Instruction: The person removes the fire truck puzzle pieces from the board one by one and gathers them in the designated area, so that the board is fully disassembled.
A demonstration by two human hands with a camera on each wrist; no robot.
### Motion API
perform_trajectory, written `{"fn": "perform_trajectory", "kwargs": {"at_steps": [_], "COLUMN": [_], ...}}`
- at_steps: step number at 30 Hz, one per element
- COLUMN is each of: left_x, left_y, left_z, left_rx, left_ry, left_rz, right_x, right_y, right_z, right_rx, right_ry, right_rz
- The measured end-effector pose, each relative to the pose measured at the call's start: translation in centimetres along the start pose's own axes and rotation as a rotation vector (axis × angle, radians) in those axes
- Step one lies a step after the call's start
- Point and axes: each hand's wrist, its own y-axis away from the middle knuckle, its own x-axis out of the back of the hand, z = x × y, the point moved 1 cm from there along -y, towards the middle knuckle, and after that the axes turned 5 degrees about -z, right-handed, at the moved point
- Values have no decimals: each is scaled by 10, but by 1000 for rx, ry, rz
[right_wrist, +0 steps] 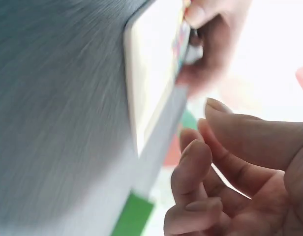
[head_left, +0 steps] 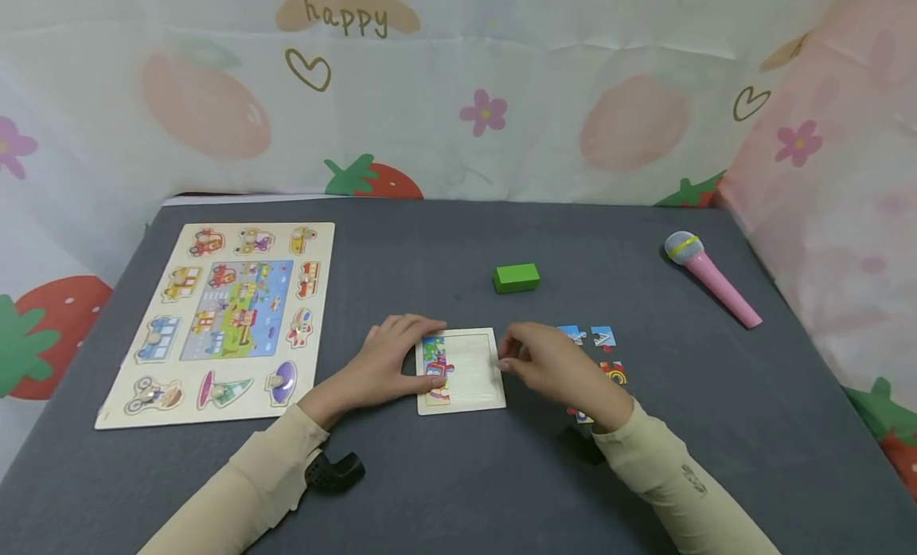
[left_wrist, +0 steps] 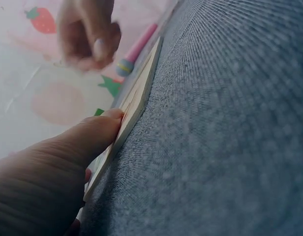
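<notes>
A small wooden puzzle tray (head_left: pixel 474 372) lies before me, with picture pieces (head_left: pixel 434 352) filling its left side. My left hand (head_left: pixel 390 360) holds the tray at its left, thumb pressing on the pieces and fingers reaching the far edge. In the left wrist view the thumb (left_wrist: pixel 92 135) lies across the tray's edge. Just off the tray's right side hovers my right hand (head_left: pixel 555 368). Its fingers (right_wrist: pixel 191 162) are loosely bent, with a gap to the thumb and nothing between them. Several loose puzzle pieces (head_left: pixel 603 337) lie beside this hand, some partly hidden under it.
Behind the tray sits a green block (head_left: pixel 517 279). A large wooden vehicle puzzle board (head_left: pixel 168 304) covers the left of the dark table (head_left: pixel 444 491). At the far right lies a pink toy microphone (head_left: pixel 716 283). A printed cloth (head_left: pixel 544 85) hangs along the table's back edge.
</notes>
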Motion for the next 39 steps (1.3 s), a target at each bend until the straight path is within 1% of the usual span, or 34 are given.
{"fn": "perform_trajectory", "kwargs": {"at_steps": [3,6,8,11,16,20,25,27,32,36,39], "left_x": [0,-1,-3,-4,-3,-2,-1,0,1,2,3], "left_y": [1,1,0,-2,-3,-3,-2,-2,-2,-2,-2], "left_z": [-1,-3,-4,-3,0,0,0,0,4,6,6], "left_rx": [-4,-6,-10,-14,-14,-17,-30,-20,32,71,92], "left_ry": [9,23,32,45,56,49,31,33,75,104,113], "left_rz": [9,15,15,14,21,28,45,44,39,49,55], "right_x": [-12,-21,-25,-30,-35,-36,-38,-39,-41,-42,-41], "right_y": [-24,-41,-49,-56,-60,-60,-62,-63,-64,-63,-63], "right_z": [-12,-20,-22,-21,-22,-25,-25,-26,-27,-29,-30], "right_rx": [52,83,86,86,89,75,76,75,68,57,17], "right_ry": [19,41,52,53,32,21,15,13,-2,-46,-105], "right_rz": [-19,-21,-19,-19,-31,-36,-24,-15,-2,-6,5]}}
